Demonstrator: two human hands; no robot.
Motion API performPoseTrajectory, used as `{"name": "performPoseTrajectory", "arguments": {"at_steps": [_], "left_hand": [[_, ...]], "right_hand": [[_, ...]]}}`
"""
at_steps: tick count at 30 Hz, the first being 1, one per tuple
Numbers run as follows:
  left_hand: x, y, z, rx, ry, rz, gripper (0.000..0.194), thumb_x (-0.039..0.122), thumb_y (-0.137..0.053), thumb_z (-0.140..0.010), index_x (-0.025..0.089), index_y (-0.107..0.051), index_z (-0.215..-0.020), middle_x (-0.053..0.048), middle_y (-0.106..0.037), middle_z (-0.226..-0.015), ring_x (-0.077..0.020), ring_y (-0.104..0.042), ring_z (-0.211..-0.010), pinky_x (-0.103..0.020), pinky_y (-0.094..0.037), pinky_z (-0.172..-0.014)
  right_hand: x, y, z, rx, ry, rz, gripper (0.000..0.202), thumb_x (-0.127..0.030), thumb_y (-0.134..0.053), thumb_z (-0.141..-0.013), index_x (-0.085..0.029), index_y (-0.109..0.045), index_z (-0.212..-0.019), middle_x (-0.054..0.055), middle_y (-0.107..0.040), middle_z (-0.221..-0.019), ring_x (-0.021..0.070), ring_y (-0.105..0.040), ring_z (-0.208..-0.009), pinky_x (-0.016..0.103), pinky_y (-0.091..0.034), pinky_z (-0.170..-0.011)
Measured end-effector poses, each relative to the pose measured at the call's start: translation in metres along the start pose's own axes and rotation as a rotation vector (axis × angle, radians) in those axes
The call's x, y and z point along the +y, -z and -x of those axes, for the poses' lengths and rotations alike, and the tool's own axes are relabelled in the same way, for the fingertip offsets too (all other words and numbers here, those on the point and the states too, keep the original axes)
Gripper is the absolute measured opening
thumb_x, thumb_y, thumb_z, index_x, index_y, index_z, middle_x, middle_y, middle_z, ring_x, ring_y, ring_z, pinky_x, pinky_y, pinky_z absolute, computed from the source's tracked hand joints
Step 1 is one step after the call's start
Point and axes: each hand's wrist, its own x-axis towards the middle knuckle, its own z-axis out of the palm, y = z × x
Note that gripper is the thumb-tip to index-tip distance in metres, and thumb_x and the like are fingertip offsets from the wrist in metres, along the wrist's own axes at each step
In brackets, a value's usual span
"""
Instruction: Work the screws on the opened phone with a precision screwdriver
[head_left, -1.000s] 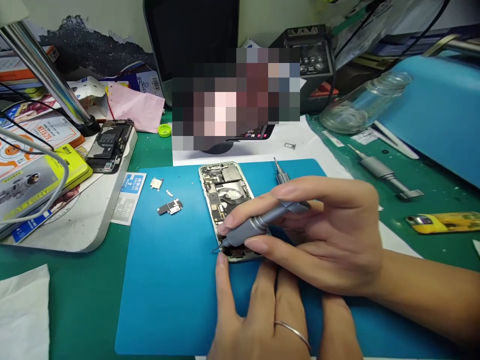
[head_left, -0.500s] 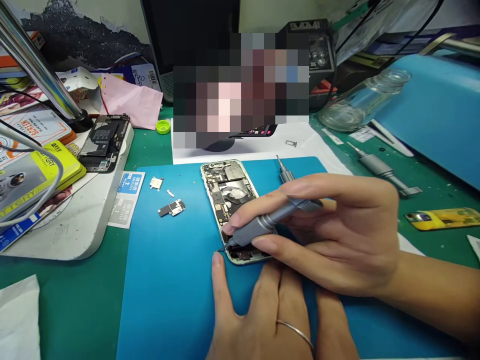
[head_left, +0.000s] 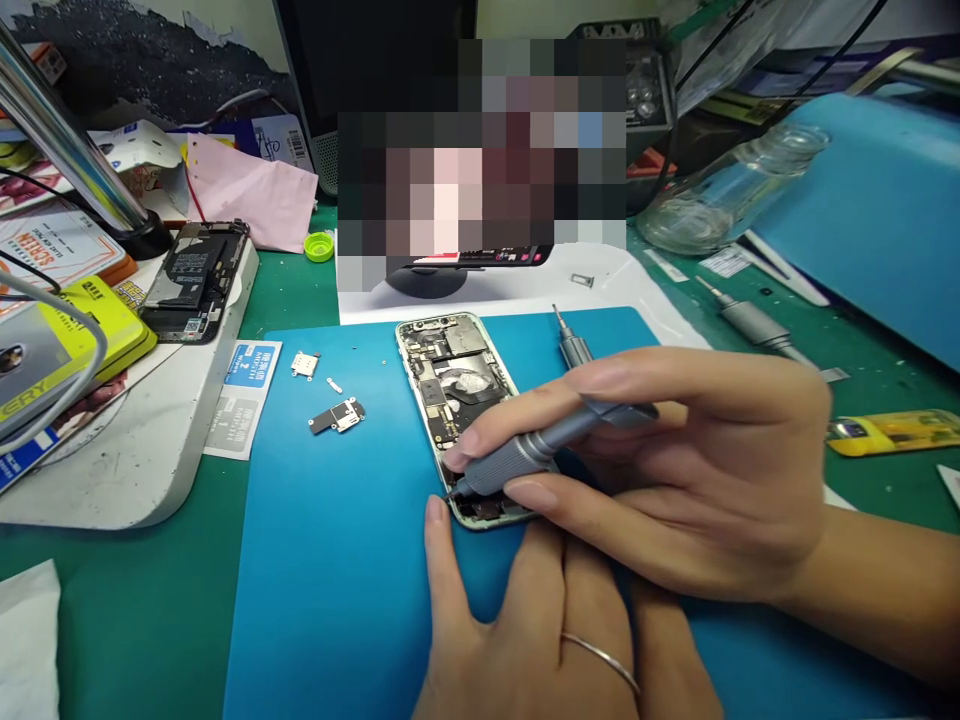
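Note:
An opened phone [head_left: 450, 400] with bare inner parts lies on the blue mat [head_left: 315, 560]. My right hand [head_left: 720, 470] pinches a grey precision screwdriver [head_left: 510, 465] between fingers and thumb, tilted low over the phone. Its dark tip meets the phone's lower left edge. Below, my left hand [head_left: 525, 620], with a thin ring, lies palm down with fingers apart. One of its fingertips is beside the driver's tip; others rest at the phone's bottom edge. My right hand covers the phone's lower right part. Left of the phone lie small metal parts [head_left: 337, 415].
A second screwdriver [head_left: 574, 345] lies partly behind my right hand. Farther right are another screwdriver [head_left: 757, 325], a glass jar [head_left: 735, 190] and a yellow packet [head_left: 900, 432]. On the left, a white stand [head_left: 157, 470] bears another opened phone [head_left: 196, 280] and boxes.
The view has shifted slightly, so the surroundings sit a little differently. My hands, the screwdriver and the phone keep nearly the same position relative to one another.

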Motion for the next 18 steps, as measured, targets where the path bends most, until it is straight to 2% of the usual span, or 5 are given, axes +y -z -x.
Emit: {"name": "performPoseTrajectory", "arguments": {"at_steps": [5,8,13,15,18], "left_hand": [[0.004,-0.001,-0.001,0.043,0.035,0.002,0.025,0.016,-0.057,-0.101,0.024,-0.075,-0.117,-0.008,-0.078,-0.116,-0.0311,-0.069,-0.125,-0.074,-0.028,-0.123],[0.01,-0.006,0.003,0.065,0.106,0.041,0.029,0.015,-0.052,-0.101,0.027,-0.075,-0.115,-0.006,-0.077,-0.124,-0.0292,-0.068,-0.127,-0.074,-0.025,-0.125],[0.016,-0.015,0.013,-0.053,0.157,0.007,0.024,0.024,-0.056,-0.1,0.03,-0.076,-0.112,-0.006,-0.076,-0.129,-0.0354,-0.068,-0.127,-0.082,-0.026,-0.119],[0.015,-0.013,0.013,-0.06,0.158,0.008,0.024,0.027,-0.055,-0.101,0.031,-0.076,-0.112,-0.006,-0.076,-0.13,-0.0355,-0.069,-0.126,-0.084,-0.028,-0.117],[0.009,0.0,0.009,-0.013,0.109,0.052,0.029,0.024,-0.049,-0.104,0.03,-0.074,-0.117,-0.005,-0.077,-0.128,-0.0324,-0.07,-0.123,-0.081,-0.035,-0.116]], "right_hand": [[-0.002,0.001,0.0,0.053,0.008,0.085,0.071,0.004,-0.074,-0.083,-0.031,-0.055,-0.142,0.006,-0.081,-0.101,0.0242,-0.083,-0.087,0.031,-0.074,-0.066],[-0.003,0.004,-0.001,0.079,0.045,0.114,0.077,0.005,-0.073,-0.082,-0.033,-0.055,-0.147,0.004,-0.081,-0.101,0.0233,-0.083,-0.086,0.029,-0.074,-0.065],[-0.005,0.009,-0.003,0.053,0.094,0.209,0.082,0.004,-0.071,-0.085,-0.037,-0.05,-0.153,0.004,-0.081,-0.103,0.0237,-0.083,-0.086,0.029,-0.071,-0.06],[-0.005,0.008,-0.004,0.043,0.107,0.262,0.078,0.0,-0.069,-0.088,-0.037,-0.05,-0.154,0.004,-0.081,-0.098,0.0241,-0.083,-0.083,0.03,-0.071,-0.06],[-0.005,0.004,-0.003,0.168,0.118,0.259,0.068,-0.003,-0.066,-0.091,-0.036,-0.055,-0.15,0.003,-0.078,-0.093,0.0228,-0.082,-0.08,0.03,-0.071,-0.064]]}}
